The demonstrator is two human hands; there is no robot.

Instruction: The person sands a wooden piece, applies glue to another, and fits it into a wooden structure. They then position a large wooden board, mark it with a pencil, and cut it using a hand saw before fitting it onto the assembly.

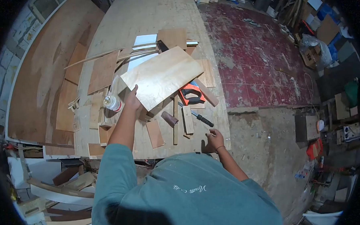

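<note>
My left hand grips the lower left edge of a pale plywood board, its thumb on top. The board is tilted above the workbench and partly covers a handsaw with an orange and black handle. Near the bench's front right edge is my right hand, its fingers curled together; whether a small thing sits in them I cannot make out. Just beyond it lies a tool with a dark handle, beside a small wood block. A curled brown sheet, perhaps sandpaper, rests to their left.
A white bottle stands left of my left forearm. Thin plywood pieces and wood strips lie around the board. A large wooden panel leans at the left. Red tiled floor and piled materials are at the right.
</note>
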